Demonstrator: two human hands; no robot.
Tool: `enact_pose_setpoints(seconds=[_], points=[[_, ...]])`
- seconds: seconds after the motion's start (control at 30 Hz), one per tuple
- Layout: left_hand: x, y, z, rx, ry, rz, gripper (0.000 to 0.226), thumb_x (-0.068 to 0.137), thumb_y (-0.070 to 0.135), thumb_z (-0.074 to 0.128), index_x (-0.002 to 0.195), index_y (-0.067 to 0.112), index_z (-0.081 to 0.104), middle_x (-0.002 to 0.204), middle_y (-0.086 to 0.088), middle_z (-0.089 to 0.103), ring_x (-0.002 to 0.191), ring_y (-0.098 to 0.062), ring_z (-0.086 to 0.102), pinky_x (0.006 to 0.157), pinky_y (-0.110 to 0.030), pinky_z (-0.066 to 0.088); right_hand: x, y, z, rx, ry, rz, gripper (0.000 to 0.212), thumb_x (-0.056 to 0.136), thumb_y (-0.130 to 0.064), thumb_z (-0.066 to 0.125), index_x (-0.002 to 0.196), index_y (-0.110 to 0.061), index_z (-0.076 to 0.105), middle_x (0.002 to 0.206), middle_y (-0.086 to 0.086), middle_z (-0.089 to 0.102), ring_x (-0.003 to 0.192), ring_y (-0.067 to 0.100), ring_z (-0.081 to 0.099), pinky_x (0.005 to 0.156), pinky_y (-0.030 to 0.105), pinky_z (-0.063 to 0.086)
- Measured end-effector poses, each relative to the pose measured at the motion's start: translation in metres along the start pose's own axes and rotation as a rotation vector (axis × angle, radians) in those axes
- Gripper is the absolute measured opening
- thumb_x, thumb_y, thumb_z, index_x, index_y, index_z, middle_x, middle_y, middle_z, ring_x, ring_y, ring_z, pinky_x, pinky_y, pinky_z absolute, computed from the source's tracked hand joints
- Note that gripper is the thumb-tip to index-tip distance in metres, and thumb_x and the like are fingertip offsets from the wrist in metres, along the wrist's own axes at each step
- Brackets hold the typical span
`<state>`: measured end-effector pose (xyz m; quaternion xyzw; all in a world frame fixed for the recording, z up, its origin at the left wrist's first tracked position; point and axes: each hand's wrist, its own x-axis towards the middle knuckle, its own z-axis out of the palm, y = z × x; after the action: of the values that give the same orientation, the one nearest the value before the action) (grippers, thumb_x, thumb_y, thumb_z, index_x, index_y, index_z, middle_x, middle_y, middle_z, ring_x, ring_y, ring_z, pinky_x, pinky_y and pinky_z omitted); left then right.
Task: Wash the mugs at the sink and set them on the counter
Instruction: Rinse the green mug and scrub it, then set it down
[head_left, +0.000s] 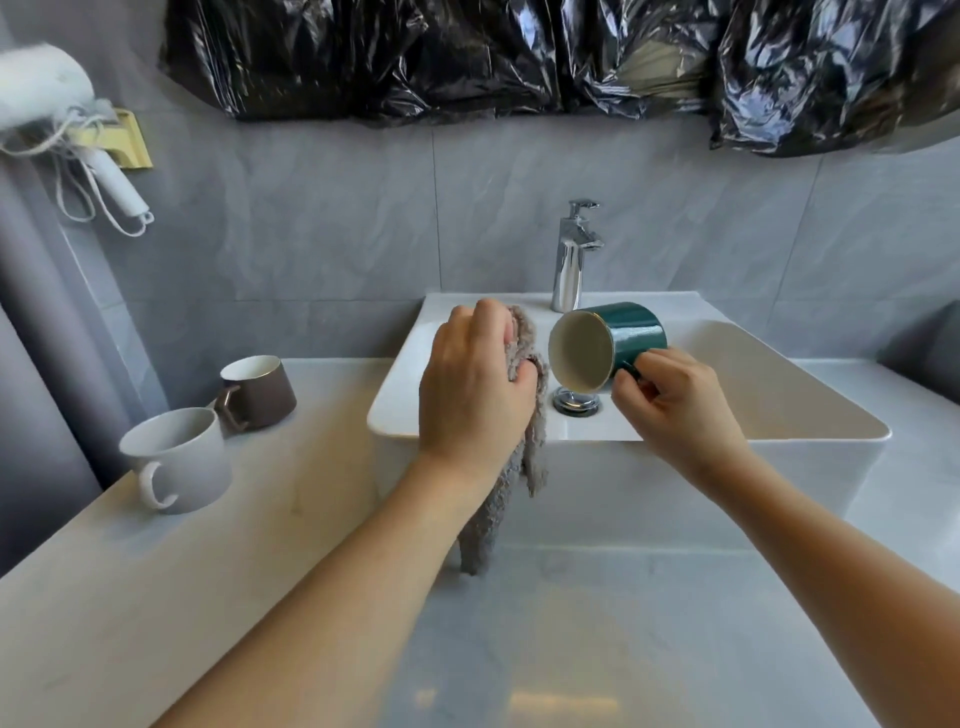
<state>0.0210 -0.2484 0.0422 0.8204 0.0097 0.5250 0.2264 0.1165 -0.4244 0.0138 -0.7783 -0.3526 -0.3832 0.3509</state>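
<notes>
Over the white sink basin (810, 410), my right hand (675, 410) holds a green mug (631, 332) by its handle, tipped sideways so its cream inside faces left. My left hand (475, 387) grips a grey fluffy cloth (524, 447) just left of the mug's mouth; the cloth's tail hangs down over the basin's front wall. A white mug (179, 460) and a brown mug (257, 392) stand upright on the counter (260, 571) to the left of the sink.
A chrome faucet (571, 254) rises behind the basin, and a chrome drain plug (576, 402) sits below the green mug. A white hair dryer (47, 88) hangs on the wall at upper left. Black plastic sheeting (519, 57) covers the area above.
</notes>
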Motion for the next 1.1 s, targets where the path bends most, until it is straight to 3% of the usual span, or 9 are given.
enact_pose_setpoints(seconds=[0.13, 0.27, 0.37, 0.5, 0.63, 0.73, 0.83, 0.97, 1.1], points=[[0.007, 0.005, 0.036, -0.003, -0.305, 0.199, 0.024, 0.075, 0.009, 0.066, 0.098, 0.010, 0.059, 0.096, -0.006, 0.061, 0.088, -0.026, 0.050, 0.074, -0.040, 0.048, -0.001, 0.004, 0.001, 0.008, 0.025, -0.034, 0.030, 0.079, -0.020, 0.046, 0.057, -0.017, 0.025, 0.053, -0.004, 0.025, 0.058, 0.015, 0.021, 0.051, 0.020, 0.021], [0.004, -0.009, 0.035, -0.043, -0.677, 0.233, 0.051, 0.075, 0.041, 0.056, 0.124, 0.029, 0.055, 0.120, 0.009, 0.058, 0.111, -0.018, 0.044, 0.100, -0.034, 0.035, -0.001, 0.008, 0.000, 0.049, 0.044, -0.048, 0.034, 0.079, -0.014, 0.049, 0.054, -0.008, 0.026, 0.055, -0.002, 0.027, 0.058, 0.016, 0.024, 0.052, 0.028, 0.023], [0.007, -0.016, 0.029, 0.105, -0.645, 0.361, 0.057, 0.077, 0.043, 0.050, 0.134, 0.036, 0.048, 0.129, 0.010, 0.050, 0.111, -0.019, 0.038, 0.098, -0.035, 0.034, -0.001, 0.008, -0.003, 0.090, 0.035, -0.051, 0.035, 0.081, -0.014, 0.049, 0.055, -0.006, 0.027, 0.056, 0.000, 0.028, 0.060, 0.016, 0.026, 0.053, 0.025, 0.024], [0.018, -0.018, 0.031, 0.105, -0.402, 0.552, 0.034, 0.081, 0.019, 0.044, 0.107, 0.014, 0.065, 0.094, -0.002, 0.061, 0.082, -0.024, 0.048, 0.066, -0.034, 0.048, 0.001, 0.010, -0.010, 0.136, -0.116, -0.136, 0.035, 0.086, -0.016, 0.051, 0.057, -0.005, 0.034, 0.060, -0.004, 0.032, 0.063, 0.017, 0.033, 0.057, 0.025, 0.030], [0.015, -0.018, 0.040, 0.199, -0.134, 0.638, 0.034, 0.073, 0.005, 0.070, 0.102, 0.006, 0.053, 0.078, -0.006, 0.057, 0.069, -0.025, 0.051, 0.057, -0.032, 0.044, 0.008, 0.018, -0.019, 0.096, -0.223, -0.162, 0.033, 0.089, -0.020, 0.051, 0.061, -0.006, 0.041, 0.064, -0.011, 0.035, 0.065, 0.007, 0.036, 0.060, 0.020, 0.032], [0.021, -0.009, 0.049, 0.243, -0.079, 0.629, 0.029, 0.076, 0.005, 0.070, 0.095, 0.007, 0.048, 0.077, -0.008, 0.057, 0.070, -0.027, 0.052, 0.062, -0.035, 0.044, 0.009, 0.025, -0.023, 0.085, -0.195, -0.087, 0.033, 0.089, -0.023, 0.049, 0.062, -0.006, 0.038, 0.063, -0.009, 0.036, 0.066, 0.007, 0.036, 0.060, 0.017, 0.030], [0.018, 0.011, 0.055, 0.162, -0.265, 0.563, 0.023, 0.080, 0.020, 0.058, 0.099, 0.009, 0.059, 0.098, -0.008, 0.063, 0.091, -0.031, 0.055, 0.080, -0.042, 0.042, 0.010, 0.029, -0.026, 0.099, -0.102, -0.026, 0.031, 0.087, -0.022, 0.048, 0.063, -0.004, 0.037, 0.062, 0.001, 0.039, 0.065, 0.008, 0.035, 0.057, 0.018, 0.028], [0.010, 0.014, 0.051, 0.195, -0.589, 0.670, 0.072, 0.076, 0.027, 0.054, 0.146, 0.020, 0.040, 0.154, 0.000, 0.036, 0.141, -0.022, 0.030, 0.114, -0.048, 0.019, 0.009, 0.039, -0.042, 0.104, -0.046, -0.025, 0.030, 0.086, -0.019, 0.047, 0.063, -0.003, 0.039, 0.064, 0.005, 0.040, 0.066, 0.014, 0.037, 0.057, 0.023, 0.029], [0.036, 0.017, 0.057, 0.367, -0.690, 0.896, 0.060, 0.083, 0.014, 0.050, 0.142, 0.025, 0.040, 0.145, 0.003, 0.042, 0.138, -0.021, 0.036, 0.117, -0.061, 0.011, 0.005, 0.043, -0.050, 0.086, -0.065, -0.093, 0.032, 0.087, -0.018, 0.050, 0.060, -0.006, 0.037, 0.062, -0.002, 0.037, 0.067, 0.012, 0.036, 0.058, 0.021, 0.030]])
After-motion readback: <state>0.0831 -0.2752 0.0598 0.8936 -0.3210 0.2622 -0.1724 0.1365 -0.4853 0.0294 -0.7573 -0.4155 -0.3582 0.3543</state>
